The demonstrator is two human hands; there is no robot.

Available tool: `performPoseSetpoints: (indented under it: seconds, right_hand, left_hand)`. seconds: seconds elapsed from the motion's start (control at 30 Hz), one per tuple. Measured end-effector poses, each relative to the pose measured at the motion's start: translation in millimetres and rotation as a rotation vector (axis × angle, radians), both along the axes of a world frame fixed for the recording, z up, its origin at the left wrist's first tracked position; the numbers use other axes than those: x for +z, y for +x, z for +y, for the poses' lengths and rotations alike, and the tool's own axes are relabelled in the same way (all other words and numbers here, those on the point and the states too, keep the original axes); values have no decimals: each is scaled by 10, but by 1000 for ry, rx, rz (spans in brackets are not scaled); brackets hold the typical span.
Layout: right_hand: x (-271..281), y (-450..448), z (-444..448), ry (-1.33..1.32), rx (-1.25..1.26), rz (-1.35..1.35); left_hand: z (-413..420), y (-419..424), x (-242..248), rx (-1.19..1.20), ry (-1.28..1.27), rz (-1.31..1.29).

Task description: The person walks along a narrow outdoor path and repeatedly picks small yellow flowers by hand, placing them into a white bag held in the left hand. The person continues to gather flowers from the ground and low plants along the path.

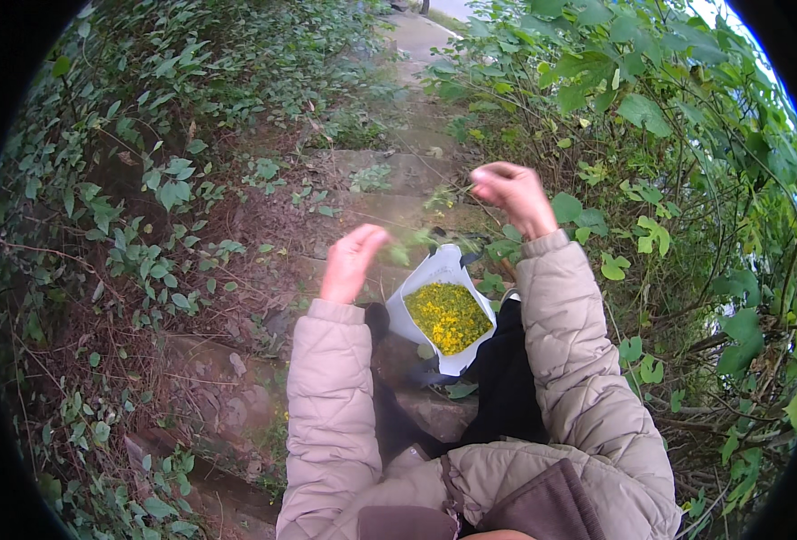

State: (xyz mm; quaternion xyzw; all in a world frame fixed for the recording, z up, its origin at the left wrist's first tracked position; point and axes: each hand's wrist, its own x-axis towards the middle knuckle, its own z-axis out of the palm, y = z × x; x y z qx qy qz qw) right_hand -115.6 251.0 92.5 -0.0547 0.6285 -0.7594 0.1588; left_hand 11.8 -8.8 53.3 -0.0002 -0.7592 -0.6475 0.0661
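A white bag stands upright with its mouth spread, filled with small yellow flowers and green bits. It rests on a step between my dark-trousered legs. Beyond its left rim, my left hand is raised with fingers pinched on a feathery green sprig, which is blurred. Higher and to the right of the bag, my right hand pinches a thin leafy stem with a little yellow on it. Both hands are apart from the bag.
Worn stone steps run away ahead toward a paved path. Dense leafy shrubs crowd the left side, and taller broad-leaved plants lean in from the right. Dry stems and fallen leaves cover the ground at left.
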Motion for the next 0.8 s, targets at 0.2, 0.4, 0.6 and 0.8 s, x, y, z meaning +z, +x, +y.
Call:
performPoseSetpoints:
  seconds: [0.2,0.4,0.6,0.8]
  right_hand:
    - [-20,-103,264,69,40,6]
    - [-20,88,65,-89,145,-55]
    - [-94,333,-443,-119,190,-93]
    - [-165,393,-618,-108,213,-39]
  left_hand:
    - [-250,64,37,111,125,-11]
    - [-198,57,22,184,409,-154]
    - [261,-47,-21,56,615,-107]
    - [518,-74,8,138,442,-119]
